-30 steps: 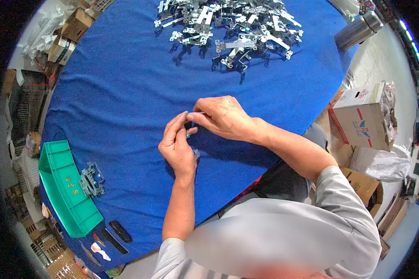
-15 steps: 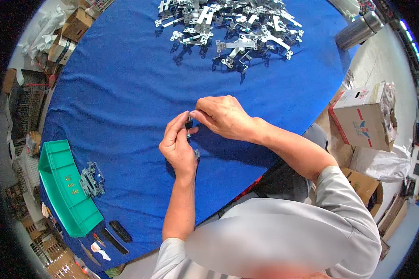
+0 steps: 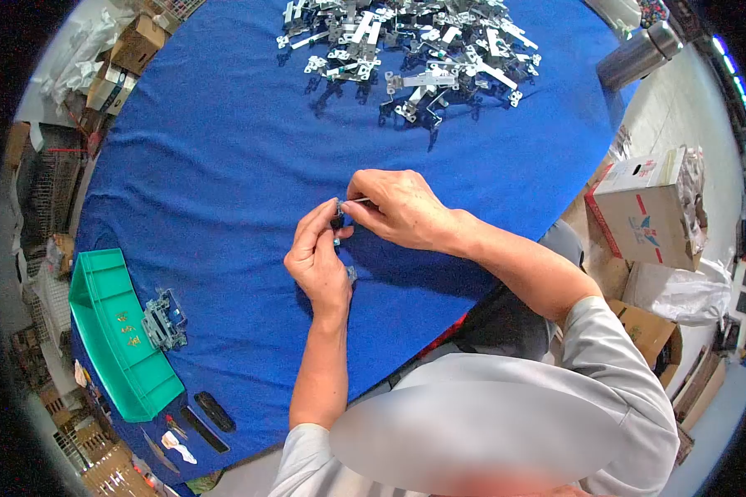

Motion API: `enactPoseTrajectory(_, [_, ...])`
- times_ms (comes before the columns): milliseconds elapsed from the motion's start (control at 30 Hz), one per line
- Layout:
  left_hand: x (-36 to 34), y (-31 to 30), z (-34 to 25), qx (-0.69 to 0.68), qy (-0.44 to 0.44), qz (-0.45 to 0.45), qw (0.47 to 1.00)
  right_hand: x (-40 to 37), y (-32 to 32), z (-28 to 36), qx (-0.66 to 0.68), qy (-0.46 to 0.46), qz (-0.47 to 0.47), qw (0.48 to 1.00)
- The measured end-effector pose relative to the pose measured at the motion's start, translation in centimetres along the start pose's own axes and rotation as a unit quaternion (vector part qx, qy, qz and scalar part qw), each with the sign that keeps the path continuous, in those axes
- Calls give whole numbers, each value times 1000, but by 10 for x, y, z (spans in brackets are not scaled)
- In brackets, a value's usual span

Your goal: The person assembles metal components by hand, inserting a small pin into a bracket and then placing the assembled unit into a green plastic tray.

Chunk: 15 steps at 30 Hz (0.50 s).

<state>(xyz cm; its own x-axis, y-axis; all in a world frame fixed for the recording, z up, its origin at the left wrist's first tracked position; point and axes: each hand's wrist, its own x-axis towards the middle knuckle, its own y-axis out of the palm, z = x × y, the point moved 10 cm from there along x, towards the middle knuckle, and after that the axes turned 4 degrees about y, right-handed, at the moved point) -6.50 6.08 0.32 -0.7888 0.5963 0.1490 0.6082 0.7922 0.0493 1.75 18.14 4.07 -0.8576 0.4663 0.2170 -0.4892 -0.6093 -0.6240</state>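
Observation:
My left hand (image 3: 319,265) is closed around a small metal bracket (image 3: 337,222), most of it hidden behind the fingers. Bits of its metal show between the fingertips and below by the palm. Just to the right, my right hand (image 3: 398,207) pinches a thin metal piece (image 3: 356,200) between thumb and forefinger, its tip at the bracket's upper end. I cannot make out what kind of piece it is. Farther up the blue cloth (image 3: 224,166) lies a large heap of similar metal brackets (image 3: 414,50).
At the left stands a green tray (image 3: 153,389) holding small brass-coloured parts (image 3: 128,330). Several brackets (image 3: 166,321) are stacked beside it. A dark strip (image 3: 205,429) and a black object (image 3: 214,412) lie below. A steel flask (image 3: 638,54) is at the far right, a carton (image 3: 642,207) beyond the edge.
The right fingers have shifted very slightly, and the thin metal piece now shows between them. The left hand and the bracket are nearly still.

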Motion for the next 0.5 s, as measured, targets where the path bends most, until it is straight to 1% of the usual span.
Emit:
enactPoseTrajectory(67, [0,0,1,8,4,4,1000,-1,-5,3,27,-10,-19,999])
enactPoseTrajectory(200, [0,1,0,4,-2,5,1000,-1,-4,4,21,-12,-1,1000])
enactPoseTrajectory(267, [1,2,0,-1,9,10,1000,0,0,2,-29,-11,12,999])
enactPoseTrajectory(300, [1,2,-1,-1,9,10,1000,0,1,2,-29,-11,12,999])
enactPoseTrajectory(367, [2,2,1,4,-6,6,1000,0,-5,4,33,-21,-20,999])
enactPoseTrajectory(500, [3,2,1,6,-5,11,1000,-1,-5,3,37,-24,-26,999])
